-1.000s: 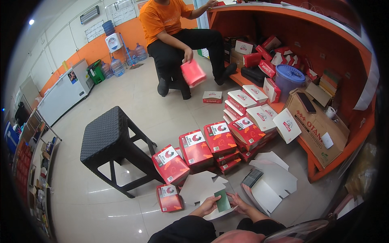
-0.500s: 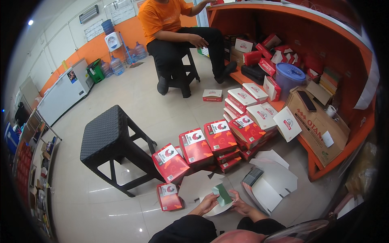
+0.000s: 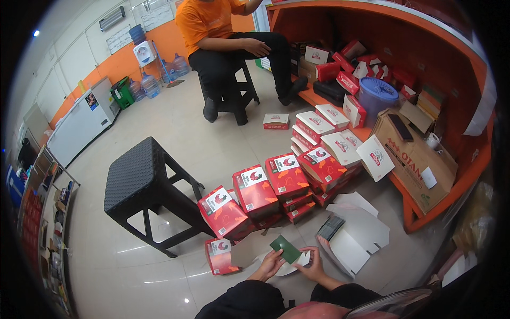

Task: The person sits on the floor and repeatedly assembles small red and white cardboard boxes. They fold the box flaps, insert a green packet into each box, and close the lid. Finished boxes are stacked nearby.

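My left hand (image 3: 270,264) is closed on a flat green packet (image 3: 286,249), pinching its lower left side. Close beside it, my right hand (image 3: 313,267) has its fingers closed at the edge of a white cardboard piece (image 3: 303,259). Under and left of my hands lies a pale unfolded carton (image 3: 248,249), partly hidden by them. To the right, an open white carton (image 3: 357,237) rests on the floor, and a stack of dark green packets (image 3: 331,227) sits at its left side. Red folded boxes (image 3: 217,208) stand just beyond my hands.
A black plastic stool (image 3: 139,178) stands at the left. Several white-topped boxes (image 3: 340,150) are piled before an orange shelf (image 3: 446,207) with a brown carton (image 3: 417,165). Farther back, a person in orange (image 3: 207,26) sits on another stool.
The green packet has tilted from a pale, shiny face to a darker, flatter one and shifted slightly up and left. My hands stay close together; the view has moved a little.
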Demonstrator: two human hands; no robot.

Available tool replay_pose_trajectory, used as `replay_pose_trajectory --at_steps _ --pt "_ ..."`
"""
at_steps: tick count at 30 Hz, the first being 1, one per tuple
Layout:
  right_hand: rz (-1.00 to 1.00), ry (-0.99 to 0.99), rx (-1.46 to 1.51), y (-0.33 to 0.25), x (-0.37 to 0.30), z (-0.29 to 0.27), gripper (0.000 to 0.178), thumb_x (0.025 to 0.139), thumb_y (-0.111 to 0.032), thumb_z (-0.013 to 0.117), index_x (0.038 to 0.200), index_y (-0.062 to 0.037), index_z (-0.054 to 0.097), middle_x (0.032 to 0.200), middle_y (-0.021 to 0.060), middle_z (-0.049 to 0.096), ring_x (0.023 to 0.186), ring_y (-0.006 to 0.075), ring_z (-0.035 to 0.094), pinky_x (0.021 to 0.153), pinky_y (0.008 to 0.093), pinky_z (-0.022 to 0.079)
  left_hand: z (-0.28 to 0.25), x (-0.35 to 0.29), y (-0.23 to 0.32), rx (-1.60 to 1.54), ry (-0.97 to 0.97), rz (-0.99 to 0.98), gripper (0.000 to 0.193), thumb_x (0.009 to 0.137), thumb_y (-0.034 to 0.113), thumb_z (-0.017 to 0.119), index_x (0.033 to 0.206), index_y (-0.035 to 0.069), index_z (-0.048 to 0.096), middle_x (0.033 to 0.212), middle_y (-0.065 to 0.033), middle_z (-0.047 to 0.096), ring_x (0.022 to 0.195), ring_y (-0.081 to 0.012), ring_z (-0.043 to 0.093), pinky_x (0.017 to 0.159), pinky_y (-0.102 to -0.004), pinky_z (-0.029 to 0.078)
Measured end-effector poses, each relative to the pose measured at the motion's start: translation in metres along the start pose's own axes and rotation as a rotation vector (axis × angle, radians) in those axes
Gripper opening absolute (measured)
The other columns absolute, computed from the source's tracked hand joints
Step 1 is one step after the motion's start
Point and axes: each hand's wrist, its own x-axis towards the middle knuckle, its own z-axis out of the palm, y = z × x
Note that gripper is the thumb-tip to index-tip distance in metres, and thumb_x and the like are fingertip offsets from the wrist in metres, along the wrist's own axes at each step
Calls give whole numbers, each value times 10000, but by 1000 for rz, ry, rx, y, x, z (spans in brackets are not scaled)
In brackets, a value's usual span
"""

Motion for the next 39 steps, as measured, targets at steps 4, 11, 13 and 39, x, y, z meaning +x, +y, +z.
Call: replay_pose_trajectory --at_steps 4,11,13,39 --pt "3 351 -48 18 -1 -5 412 755 -83 715 1090 -17 485 971 114 598 885 186 617 760 283 503 20 1 4 122 54 55 214 904 140 556 1093 51 511 1108 -39 566 1040 -161 550 907 -359 474" --pt "-589 22 -806 -45 24 -26 344 710 -85 666 1051 -57 625 1039 83 622 915 243 617 760 329 512 42 -5 11 407 185 274 207 890 126 576 1070 37 528 892 -34 628 805 -123 625 679 -272 569" --pt "-617 -52 -920 -58 27 -26 387 682 -99 661 1066 -64 627 1050 78 615 949 239 600 765 332 507 41 -3 10 397 157 280 192 888 119 578 1052 29 536 901 -42 631 802 -122 625 673 -274 572" --pt "-685 -86 -734 -30 28 -24 192 688 -107 719 871 -62 679 844 61 659 835 187 659 677 297 545 40 -3 2 450 238 161 158 844 138 652 893 8 577 755 -42 612 653 -128 625 625 -266 567"
